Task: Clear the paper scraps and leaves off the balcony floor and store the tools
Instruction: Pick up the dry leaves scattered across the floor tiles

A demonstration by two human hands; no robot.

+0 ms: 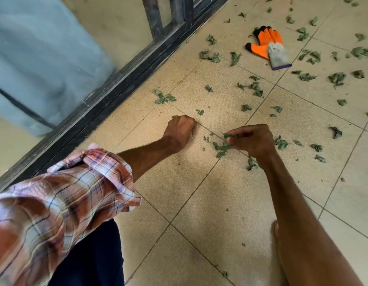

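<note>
Down at floor level now, over the beige tiled balcony floor, with crumpled green leaves strewn across it, thickest toward the far right and thinning out near the camera. The left hand, reaching out of a rolled-up pink-and-orange plaid sleeve, is balled into a tight fist with its knuckles on the tile, and a scrap of green pokes out at the top of that fist, so it is holding gathered leaf. The right hand hangs just above the floor, its fingers drawn narrow, thumb and fingertips pinching one small leaf. Right under that pinch lies a little cluster of leaves on a grout line, between the two hands.

Further out, an orange rubber-coated work glove with black fingertips and a grey knit cuff lies flat on the tiles, leaves all around it, well apart from both hands. Along the left runs a black metal door frame, leaves lying close to its bottom rail. Behind the glass there is pale blue-grey fabric. Dark navy trousers fill the bottom edge beneath the sleeve.
</note>
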